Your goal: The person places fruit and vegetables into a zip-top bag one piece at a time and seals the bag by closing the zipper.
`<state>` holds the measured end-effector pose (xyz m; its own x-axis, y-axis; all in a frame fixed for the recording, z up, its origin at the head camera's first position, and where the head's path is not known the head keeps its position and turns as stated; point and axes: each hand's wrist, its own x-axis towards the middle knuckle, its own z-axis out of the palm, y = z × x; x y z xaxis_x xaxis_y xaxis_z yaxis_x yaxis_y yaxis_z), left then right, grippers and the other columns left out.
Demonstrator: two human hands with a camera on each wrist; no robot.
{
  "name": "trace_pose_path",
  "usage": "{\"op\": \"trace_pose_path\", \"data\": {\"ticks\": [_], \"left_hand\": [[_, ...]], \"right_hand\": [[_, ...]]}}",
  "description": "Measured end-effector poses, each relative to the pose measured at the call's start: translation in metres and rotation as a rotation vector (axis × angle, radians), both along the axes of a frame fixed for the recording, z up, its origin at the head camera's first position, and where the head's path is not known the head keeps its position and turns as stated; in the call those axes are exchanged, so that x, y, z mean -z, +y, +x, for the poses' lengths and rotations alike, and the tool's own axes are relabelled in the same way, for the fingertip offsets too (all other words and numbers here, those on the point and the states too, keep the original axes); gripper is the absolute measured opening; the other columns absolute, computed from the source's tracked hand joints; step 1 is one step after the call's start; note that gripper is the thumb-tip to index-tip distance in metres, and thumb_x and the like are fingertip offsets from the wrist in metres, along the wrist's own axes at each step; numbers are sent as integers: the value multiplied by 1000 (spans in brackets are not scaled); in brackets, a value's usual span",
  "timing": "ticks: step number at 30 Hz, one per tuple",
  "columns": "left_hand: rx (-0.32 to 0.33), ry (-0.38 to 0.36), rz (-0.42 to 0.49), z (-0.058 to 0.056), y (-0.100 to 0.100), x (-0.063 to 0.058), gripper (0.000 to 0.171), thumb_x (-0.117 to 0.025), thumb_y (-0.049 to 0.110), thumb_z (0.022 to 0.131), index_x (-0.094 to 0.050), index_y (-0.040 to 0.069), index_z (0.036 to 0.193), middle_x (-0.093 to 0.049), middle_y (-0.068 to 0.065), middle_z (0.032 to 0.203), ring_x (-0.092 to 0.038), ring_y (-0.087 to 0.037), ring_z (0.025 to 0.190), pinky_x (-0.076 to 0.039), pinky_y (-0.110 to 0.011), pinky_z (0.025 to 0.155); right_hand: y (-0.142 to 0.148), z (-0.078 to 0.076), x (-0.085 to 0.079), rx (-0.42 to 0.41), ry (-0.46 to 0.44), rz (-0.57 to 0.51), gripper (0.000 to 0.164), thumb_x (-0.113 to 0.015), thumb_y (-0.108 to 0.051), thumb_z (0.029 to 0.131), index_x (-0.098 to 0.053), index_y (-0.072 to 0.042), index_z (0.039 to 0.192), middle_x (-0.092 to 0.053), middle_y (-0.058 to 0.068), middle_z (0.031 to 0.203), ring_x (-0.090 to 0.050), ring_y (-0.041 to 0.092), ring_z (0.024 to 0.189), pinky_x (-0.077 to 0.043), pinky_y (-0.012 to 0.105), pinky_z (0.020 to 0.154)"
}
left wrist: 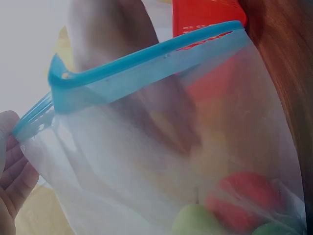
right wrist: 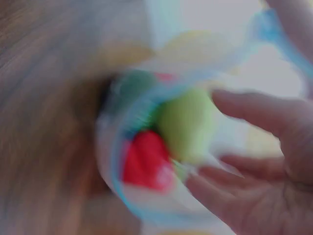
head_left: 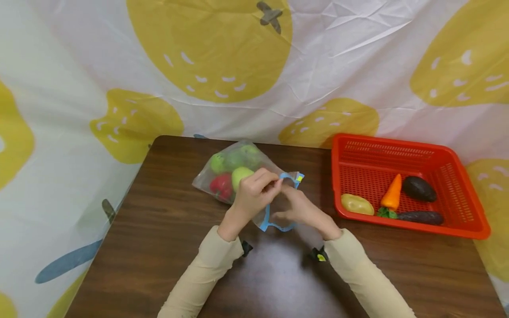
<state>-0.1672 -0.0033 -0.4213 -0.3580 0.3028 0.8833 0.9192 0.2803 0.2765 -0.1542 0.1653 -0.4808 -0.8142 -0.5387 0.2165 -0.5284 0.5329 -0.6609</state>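
Observation:
A clear zip bag with a blue-edged mouth lies on the table, holding several fruits and vegetables. Inside it are a red item like a pepper, a yellow-green round fruit and greener ones behind. My left hand pinches the bag's edge between thumb and fingers. Through the plastic in the left wrist view, my right hand shows partly inside the mouth. Its fingers are spread and loosely bent in the blurred right wrist view, with nothing gripped between them.
To the right stands a red plastic basket. It holds a potato, an orange carrot with a green top, a dark avocado and a long dark vegetable. A fruit-printed cloth hangs behind the brown wooden table.

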Motion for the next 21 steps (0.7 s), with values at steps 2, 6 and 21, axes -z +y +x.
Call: {"op": "trace_pose_path", "data": {"ticks": [2,6,21], "left_hand": [[-4,-1,4,0,0,0,5,-64,-2,77,-63,2,73,-55,-5,65,-49,-10,53,-41,-17,49],[-9,3,10,-1,0,-1,6,-63,0,78,-63,2,73,-55,-4,65,-49,-10,53,-41,-16,50],[-9,11,19,-2,0,4,7,-63,0,78,-62,2,72,-54,-4,64,-49,-10,54,-41,-16,49]], "right_hand": [[20,25,-40,16,-182,-30,49,-78,-4,72,-57,5,115,-62,17,112,-59,33,102,-50,43,86],[71,42,-73,99,-260,-40,29,-73,-2,78,-62,2,104,-66,11,96,-63,22,89,-53,35,78],[261,11,-73,816,-188,347,47,-65,-24,86,-53,13,110,-58,35,102,-54,46,89,-45,54,74]]}}
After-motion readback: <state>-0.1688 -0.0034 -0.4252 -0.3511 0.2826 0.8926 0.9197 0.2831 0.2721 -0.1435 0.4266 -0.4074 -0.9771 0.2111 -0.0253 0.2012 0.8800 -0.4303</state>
